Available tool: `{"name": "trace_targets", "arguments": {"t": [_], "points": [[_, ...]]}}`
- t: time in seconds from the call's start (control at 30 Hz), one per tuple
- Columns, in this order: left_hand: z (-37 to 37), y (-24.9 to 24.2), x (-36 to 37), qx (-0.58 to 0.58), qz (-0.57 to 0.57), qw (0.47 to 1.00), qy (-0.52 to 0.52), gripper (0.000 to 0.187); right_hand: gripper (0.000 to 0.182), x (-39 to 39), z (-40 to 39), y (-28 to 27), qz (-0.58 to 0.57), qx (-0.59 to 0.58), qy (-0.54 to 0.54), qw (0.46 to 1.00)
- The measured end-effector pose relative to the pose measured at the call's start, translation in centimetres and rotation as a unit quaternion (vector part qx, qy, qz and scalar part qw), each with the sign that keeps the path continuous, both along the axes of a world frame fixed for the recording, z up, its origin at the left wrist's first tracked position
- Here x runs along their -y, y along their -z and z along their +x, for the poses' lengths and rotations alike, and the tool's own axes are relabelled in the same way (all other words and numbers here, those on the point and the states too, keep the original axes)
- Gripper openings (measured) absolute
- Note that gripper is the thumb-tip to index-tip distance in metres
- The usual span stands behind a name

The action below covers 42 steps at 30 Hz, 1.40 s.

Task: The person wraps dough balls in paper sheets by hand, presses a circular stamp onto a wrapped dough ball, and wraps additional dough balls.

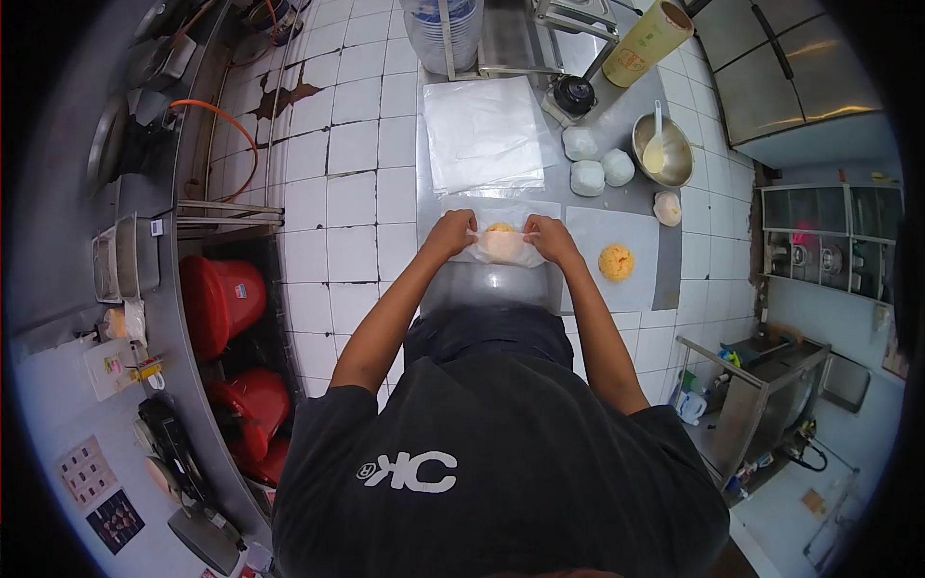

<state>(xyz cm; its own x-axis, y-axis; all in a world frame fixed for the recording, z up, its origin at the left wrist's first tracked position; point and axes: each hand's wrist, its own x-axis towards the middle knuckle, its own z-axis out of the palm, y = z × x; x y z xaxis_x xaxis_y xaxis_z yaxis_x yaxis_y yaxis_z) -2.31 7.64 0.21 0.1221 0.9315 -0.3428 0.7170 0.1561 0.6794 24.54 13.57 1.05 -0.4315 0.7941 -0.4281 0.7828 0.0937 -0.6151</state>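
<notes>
A white sheet (533, 256) is folded partly over an orange food mound (501, 228) at the near edge of the metal table. My left hand (453, 234) pinches the sheet's left side, and my right hand (547, 239) pinches its right side. The mound lies between the two hands, its lower part showing through the sheet. To the right, a second orange mound (617, 261) rests uncovered on another white sheet (590, 228). Beyond my hands lies a stack of white sheets (484, 135).
Several wrapped white bundles (589, 177) sit at the table's right, beside a metal bowl (682, 164) holding a ladle (654, 154). A yellow roll (647, 43) and a black-topped device (573, 94) stand behind. Red tubs (222, 299) are under the left counter.
</notes>
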Motion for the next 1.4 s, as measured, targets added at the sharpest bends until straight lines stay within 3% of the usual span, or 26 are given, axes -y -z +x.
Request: {"name": "trace_targets", "arguments": {"t": [0.43, 0.5, 0.57, 0.6, 0.67, 0.87, 0.97, 1.1, 1.2, 1.33, 1.4], "points": [[2.1, 0.0, -0.1, -0.041, 0.053, 0.998, 0.001, 0.022, 0.021, 0.1, -1.4, 0.8, 0.064, 0.025, -0.045, 0.997], [2.5, -0.5, -0.2, -0.093, 0.042, 0.995, 0.011, 0.025, 0.024, 0.2, -1.5, 0.5, 0.074, 0.030, -0.063, 0.995], [2.5, -0.6, -0.2, -0.115, 0.064, 0.991, 0.021, 0.026, 0.033, 0.6, -2.0, -1.8, 0.153, 0.091, -0.055, 0.983], [2.4, -0.7, -0.2, -0.138, 0.086, 0.986, 0.031, 0.027, 0.033, 0.6, -2.0, -1.6, 0.153, 0.091, -0.054, 0.983], [2.3, -0.8, -0.5, -0.152, 0.096, 0.982, 0.056, 0.028, 0.041, 0.2, -2.1, -1.3, 0.263, 0.059, -0.076, 0.960], [1.9, -0.1, -1.2, -0.175, 0.190, 0.959, 0.119, 0.033, 0.052, -2.1, -2.3, -1.6, 0.218, 0.055, -0.166, 0.960], [1.7, 0.2, -1.3, -0.175, 0.196, 0.955, 0.139, 0.038, 0.052, -2.4, -2.6, -1.6, 0.135, 0.074, -0.140, 0.978], [1.6, 0.2, -1.2, -0.185, 0.232, 0.943, 0.149, 0.044, 0.047, -2.6, -2.4, -1.5, 0.143, 0.079, -0.175, 0.971], [1.6, 0.1, -1.2, -0.198, 0.249, 0.935, 0.157, 0.048, 0.043, -1.9, -2.3, -1.5, 0.186, 0.080, -0.233, 0.951], [2.0, -1.0, -1.6, -0.223, 0.263, 0.923, 0.173, 0.050, 0.036, -0.4, -1.6, -1.7, 0.333, 0.071, -0.260, 0.904], [2.1, -1.3, -1.1, -0.218, 0.254, 0.925, 0.181, 0.036, 0.033, 0.0, -1.3, -1.5, 0.374, 0.066, -0.266, 0.886]]}}
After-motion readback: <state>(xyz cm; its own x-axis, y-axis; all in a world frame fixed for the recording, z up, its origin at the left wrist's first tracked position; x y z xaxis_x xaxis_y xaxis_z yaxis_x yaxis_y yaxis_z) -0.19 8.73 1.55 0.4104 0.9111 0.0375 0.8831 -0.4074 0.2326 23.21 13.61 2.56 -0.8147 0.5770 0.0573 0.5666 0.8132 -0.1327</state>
